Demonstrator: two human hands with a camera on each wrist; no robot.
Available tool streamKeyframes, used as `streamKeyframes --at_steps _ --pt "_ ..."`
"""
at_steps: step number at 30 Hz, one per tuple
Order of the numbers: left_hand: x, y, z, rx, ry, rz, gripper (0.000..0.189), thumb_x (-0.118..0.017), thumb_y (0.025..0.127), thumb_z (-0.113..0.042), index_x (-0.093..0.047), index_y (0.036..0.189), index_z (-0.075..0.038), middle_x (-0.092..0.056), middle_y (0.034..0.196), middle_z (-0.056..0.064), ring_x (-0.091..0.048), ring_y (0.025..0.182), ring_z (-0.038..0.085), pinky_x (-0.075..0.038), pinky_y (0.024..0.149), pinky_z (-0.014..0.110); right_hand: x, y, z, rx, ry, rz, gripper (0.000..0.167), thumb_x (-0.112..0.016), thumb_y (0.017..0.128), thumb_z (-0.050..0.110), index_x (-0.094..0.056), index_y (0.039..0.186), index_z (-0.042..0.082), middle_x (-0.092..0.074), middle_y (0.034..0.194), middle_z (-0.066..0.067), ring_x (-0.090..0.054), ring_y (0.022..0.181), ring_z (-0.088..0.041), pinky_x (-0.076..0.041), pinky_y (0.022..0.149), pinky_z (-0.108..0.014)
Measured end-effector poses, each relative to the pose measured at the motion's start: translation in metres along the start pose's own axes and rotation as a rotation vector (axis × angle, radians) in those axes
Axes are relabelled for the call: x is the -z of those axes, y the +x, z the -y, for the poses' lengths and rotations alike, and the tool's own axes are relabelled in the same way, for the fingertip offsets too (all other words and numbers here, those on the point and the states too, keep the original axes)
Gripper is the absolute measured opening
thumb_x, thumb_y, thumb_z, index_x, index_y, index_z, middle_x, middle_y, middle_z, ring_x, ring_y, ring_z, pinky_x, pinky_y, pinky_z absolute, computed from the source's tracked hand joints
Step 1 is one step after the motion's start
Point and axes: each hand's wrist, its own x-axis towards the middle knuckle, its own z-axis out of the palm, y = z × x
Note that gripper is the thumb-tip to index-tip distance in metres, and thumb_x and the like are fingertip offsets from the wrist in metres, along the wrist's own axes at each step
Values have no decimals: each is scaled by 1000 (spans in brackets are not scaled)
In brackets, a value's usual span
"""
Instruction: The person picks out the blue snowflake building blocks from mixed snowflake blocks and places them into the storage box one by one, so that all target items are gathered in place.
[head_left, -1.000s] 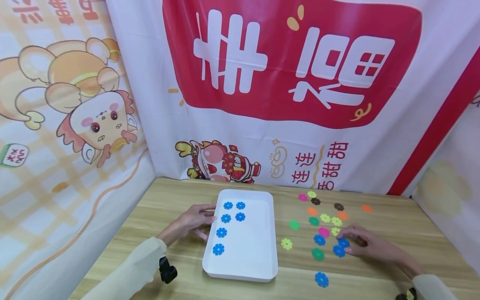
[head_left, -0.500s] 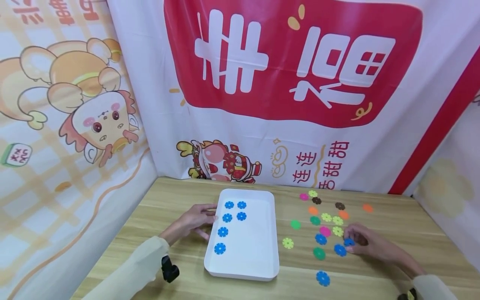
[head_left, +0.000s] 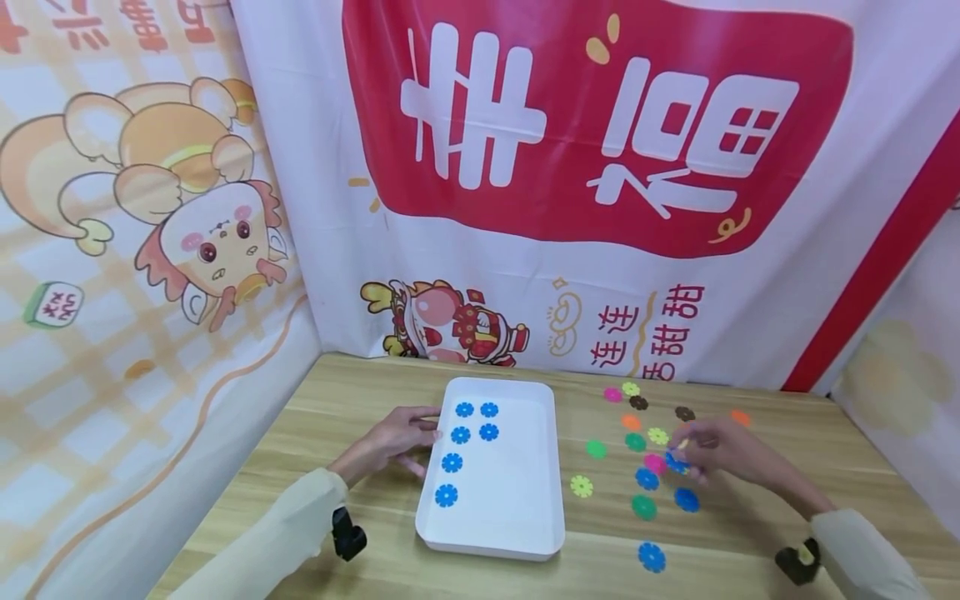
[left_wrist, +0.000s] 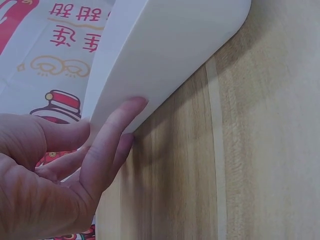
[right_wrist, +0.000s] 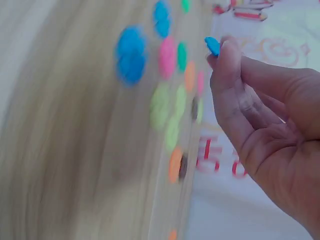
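A white rectangular tray (head_left: 519, 492) stands on the wooden table, with several blue notched discs (head_left: 452, 462) laid in two columns along its left side. My left hand (head_left: 405, 435) holds the tray's left side; in the left wrist view the thumb is at the rim and fingers press the outer wall (left_wrist: 165, 55). Between thumb and fingertips, my right hand (head_left: 723, 454) pinches a blue notched disc (right_wrist: 212, 45) like those in the tray. It is raised over the loose discs right of the tray. More blue discs (head_left: 686, 500) lie below that hand.
Right of the tray lie loose notched discs: green (head_left: 643, 507), yellow-green (head_left: 581, 486), pink (head_left: 655, 463), orange (head_left: 632, 422) and brown (head_left: 685, 413). A blue disc (head_left: 652, 557) sits near the front. Printed cloth (head_left: 570, 275) hangs behind the table.
My right hand has picked up a blue disc from the pair beside it and moved up and slightly left with it. My left hand stays on the tray; the head view has shifted slightly.
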Motion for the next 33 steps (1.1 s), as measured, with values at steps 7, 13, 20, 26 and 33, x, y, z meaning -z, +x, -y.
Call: streamKeyframes --at_steps 7,13,20,26,33 --pt "0 0 0 9 -2 -2 57 -65 104 -10 -46 157 -9 -54 151 27 -73 108 32 -69 63 41 -21 42 38 -35 134 -34 36 -62 107 22 -63 130 -7 -75 109 -25 -75 95 -35 -67 89 -49" --pt "-1 2 0 11 5 -12 58 -67 103 -11 -47 157 -9 -54 151 26 -73 110 31 -69 62 40 -46 82 58 -13 257 -24 31 -67 103 12 -66 122 -11 -77 106 -22 -77 93 -33 -65 91 -58" --pt "0 3 1 8 -8 -6 57 -66 103 -9 -48 157 -9 -55 151 26 -72 111 33 -69 62 41 -81 120 86 -13 301 -13 24 -73 98 7 -71 114 -11 -78 98 -20 -77 86 -28 -66 90 -56" --pt "0 3 -1 12 4 -5 58 -67 102 -9 -48 157 -9 -56 150 25 -73 109 30 -69 61 40 -111 146 111 -89 222 40 15 -76 95 6 -75 107 -3 -78 92 -14 -77 80 -21 -68 87 -48" --pt "0 2 -2 12 14 -6 57 -66 103 -9 -47 157 -8 -55 151 25 -73 110 32 -69 62 41 -145 170 126 -145 139 67 7 -77 94 5 -79 97 -1 -79 85 -12 -78 75 -23 -70 78 -41"
